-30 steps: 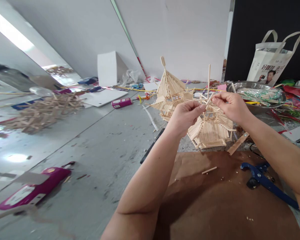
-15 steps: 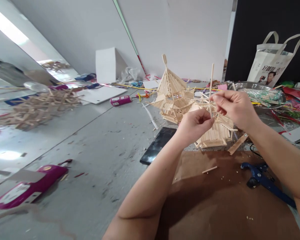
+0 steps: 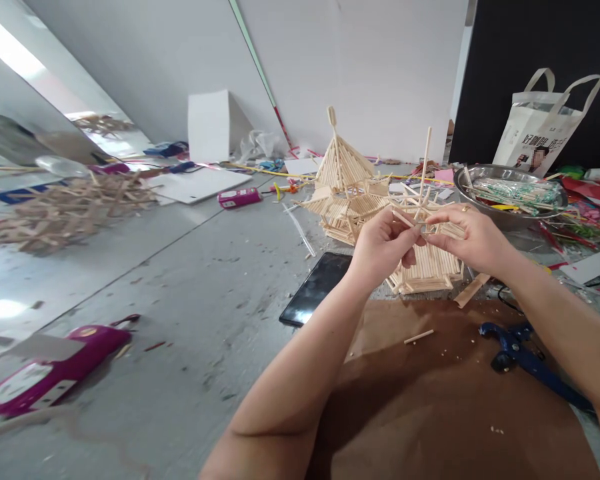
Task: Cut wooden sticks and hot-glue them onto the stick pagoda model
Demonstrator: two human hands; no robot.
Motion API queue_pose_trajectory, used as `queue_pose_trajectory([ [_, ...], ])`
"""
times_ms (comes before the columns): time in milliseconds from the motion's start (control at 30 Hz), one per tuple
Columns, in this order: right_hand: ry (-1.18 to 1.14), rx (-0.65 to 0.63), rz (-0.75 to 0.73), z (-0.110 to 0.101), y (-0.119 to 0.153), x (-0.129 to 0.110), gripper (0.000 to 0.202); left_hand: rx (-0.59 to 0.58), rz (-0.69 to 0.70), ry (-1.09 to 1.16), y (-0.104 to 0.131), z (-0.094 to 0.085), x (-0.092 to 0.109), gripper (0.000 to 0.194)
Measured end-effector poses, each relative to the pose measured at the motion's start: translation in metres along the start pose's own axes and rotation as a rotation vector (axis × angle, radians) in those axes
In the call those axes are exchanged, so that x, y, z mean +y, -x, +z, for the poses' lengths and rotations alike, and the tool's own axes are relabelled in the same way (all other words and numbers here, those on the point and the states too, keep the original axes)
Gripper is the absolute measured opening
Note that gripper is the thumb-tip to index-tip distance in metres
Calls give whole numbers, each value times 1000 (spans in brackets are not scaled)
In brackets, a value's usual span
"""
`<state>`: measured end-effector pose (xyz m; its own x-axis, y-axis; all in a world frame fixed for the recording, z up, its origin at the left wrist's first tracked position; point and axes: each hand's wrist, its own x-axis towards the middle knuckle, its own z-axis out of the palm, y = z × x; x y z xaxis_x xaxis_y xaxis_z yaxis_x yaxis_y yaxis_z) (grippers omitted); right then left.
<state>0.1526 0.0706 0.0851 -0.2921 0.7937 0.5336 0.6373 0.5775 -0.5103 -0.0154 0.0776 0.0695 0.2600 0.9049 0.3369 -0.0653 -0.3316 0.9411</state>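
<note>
A short, thin wooden stick is pinched in the fingers of my left hand. My right hand meets it fingertip to fingertip, its thumb and forefinger closed near the stick's end; what they grip is too small to make out. Both hands are in front of a small stick-built roof model, hiding part of it. From its top rises an upright stick. Behind and to the left stands a taller stick-built pavilion with a pointed roof.
A black phone or tablet lies left of the models. Blue cutters and a short stick piece rest on brown paper. A metal bowl holds wrapped sticks. Magenta glue guns or similar tools lie leftward.
My right hand has lowered to meet the left one, away from the upright stick. My left hand has turned, and the short stick now shows in its fingers.
</note>
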Motion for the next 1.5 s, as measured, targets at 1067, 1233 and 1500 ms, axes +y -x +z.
queue_pose_trajectory([
  [1067, 118, 68, 68, 12, -38, 34, 13, 143, -43, -219, -17, -16, -8, 7],
  [1233, 107, 55, 89, 14, -37, 34, 15, 216, 75, -328, -17, -12, -15, 7],
  [1500, 169, 15, 50, 14, -41, 30, 21, 291, 285, -609, -18, -10, -26, 8],
])
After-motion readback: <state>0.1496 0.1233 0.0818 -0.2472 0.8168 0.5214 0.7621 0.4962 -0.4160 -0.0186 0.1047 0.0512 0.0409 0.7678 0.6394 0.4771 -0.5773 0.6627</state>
